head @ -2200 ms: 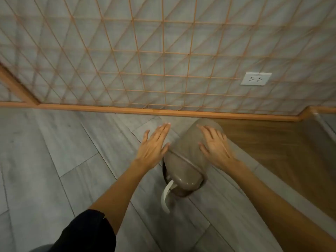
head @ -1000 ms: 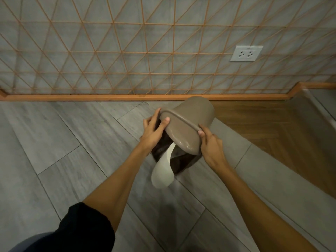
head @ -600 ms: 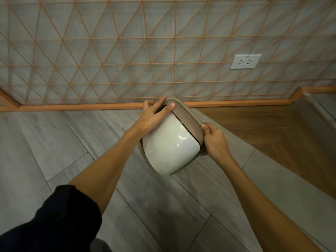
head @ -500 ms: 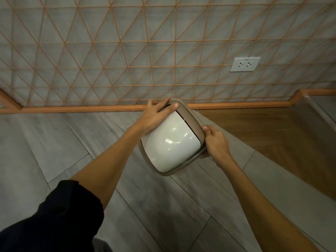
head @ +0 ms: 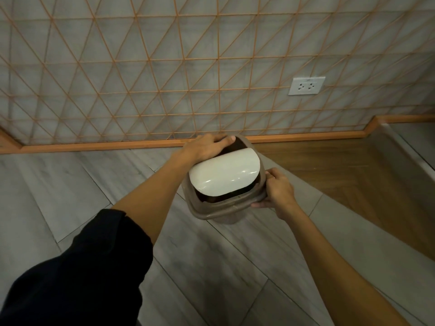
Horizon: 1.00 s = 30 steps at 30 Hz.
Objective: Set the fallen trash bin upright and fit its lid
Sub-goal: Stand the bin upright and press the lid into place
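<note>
With the brown trash bin [head: 223, 210] mouth-up, my left hand [head: 207, 148] lies fingers-together over its far rim; my right hand [head: 277, 190] pinches the near rim beside the tilted white swing lid [head: 223, 175].

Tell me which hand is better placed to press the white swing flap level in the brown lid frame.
Probably the left hand: it lies on the brown plastic bin's far rim beside the tilted white flap. The right hand grips the near-right rim, steadying it.
</note>
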Available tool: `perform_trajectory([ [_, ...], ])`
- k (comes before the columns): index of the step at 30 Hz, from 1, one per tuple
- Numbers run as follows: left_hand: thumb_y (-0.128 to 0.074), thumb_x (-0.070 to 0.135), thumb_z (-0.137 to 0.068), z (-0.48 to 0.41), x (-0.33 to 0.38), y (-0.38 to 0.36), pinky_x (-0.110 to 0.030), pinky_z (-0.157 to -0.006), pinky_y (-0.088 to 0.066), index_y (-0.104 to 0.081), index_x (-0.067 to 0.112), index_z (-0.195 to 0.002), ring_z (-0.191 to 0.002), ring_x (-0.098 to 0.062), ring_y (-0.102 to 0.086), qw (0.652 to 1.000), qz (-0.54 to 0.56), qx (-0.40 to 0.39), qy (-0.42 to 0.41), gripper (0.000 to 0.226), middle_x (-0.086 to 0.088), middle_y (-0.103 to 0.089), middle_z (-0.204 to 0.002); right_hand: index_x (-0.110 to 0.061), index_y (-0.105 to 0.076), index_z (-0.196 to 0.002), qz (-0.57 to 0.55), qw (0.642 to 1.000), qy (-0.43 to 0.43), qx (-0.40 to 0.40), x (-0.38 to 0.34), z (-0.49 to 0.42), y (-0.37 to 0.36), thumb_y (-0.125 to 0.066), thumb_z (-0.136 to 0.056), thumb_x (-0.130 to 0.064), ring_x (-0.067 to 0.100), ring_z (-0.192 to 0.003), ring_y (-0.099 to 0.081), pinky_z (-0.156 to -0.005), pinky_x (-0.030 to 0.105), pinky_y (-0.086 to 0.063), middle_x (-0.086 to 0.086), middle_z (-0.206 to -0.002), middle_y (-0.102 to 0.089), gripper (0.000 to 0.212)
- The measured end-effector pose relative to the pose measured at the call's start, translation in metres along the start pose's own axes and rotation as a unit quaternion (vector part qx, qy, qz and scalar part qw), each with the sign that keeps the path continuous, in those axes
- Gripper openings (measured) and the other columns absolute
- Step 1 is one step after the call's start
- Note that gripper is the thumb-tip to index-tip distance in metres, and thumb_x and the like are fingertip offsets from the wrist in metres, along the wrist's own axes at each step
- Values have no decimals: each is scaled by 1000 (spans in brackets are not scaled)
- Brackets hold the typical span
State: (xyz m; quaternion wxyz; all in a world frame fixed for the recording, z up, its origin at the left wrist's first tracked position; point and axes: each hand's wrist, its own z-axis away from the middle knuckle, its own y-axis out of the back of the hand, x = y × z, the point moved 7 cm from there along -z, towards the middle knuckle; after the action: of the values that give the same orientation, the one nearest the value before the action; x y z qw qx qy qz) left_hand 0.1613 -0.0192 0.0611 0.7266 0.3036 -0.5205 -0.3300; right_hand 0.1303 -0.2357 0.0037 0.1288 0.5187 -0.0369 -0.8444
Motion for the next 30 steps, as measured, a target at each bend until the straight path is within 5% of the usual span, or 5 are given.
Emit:
perform_trajectory([
  [12,-24,76,-89,20,23,-6,-49,-107,-27,-46,39,-139,-138,-30,-37,997,-34,-36,-56,66,-2,-46,-149,-16,-54,-106,-47,997,-66,9,18,-12,11,-36,-101,-20,40,-80,-70,-61,44,-62,19,-117,-57,18],
  [18,-36,45,-102,41,33,-2,-46,-108,-34,-53,19,-137,-131,-27,-47,989,-16,59,-135,47,-6,-55,-141,-6,-50,-126,108,992,-60,-33,-7,-2,23,-34,-102,-22,37,-75,-72,-65,44,-61,23,-110,-63,33],
  [24,-47,39,-99,64,40,3,-54,-114,-26,-45,18,-143,-140,-24,-36,979,35,155,-128,49,-5,-41,-153,-19,-41,-140,265,954,139,6,-63,15,44,-50,-92,-13,31,-107,-59,-88,43,-52,15,-129,-57,49],
  [27,-52,36,-97,93,42,7,-51,-115,-29,-40,22,-146,-141,-16,-33,941,142,271,-145,51,-1,-40,-152,-39,-21,-148,281,922,263,-46,-86,32,34,-60,-83,-17,31,-140,-30,-106,51,-36,4,-155,-31,79],
  [30,-58,49,-90,112,23,-13,-49,-118,-22,-22,34,-150,-145,-10,-20,926,178,312,-113,72,5,-24,-159,-59,-3,-142,303,901,288,-121,-79,43,14,-70,-72,-29,39,-145,-8,-107,63,-26,5,-160,-1,102],
])
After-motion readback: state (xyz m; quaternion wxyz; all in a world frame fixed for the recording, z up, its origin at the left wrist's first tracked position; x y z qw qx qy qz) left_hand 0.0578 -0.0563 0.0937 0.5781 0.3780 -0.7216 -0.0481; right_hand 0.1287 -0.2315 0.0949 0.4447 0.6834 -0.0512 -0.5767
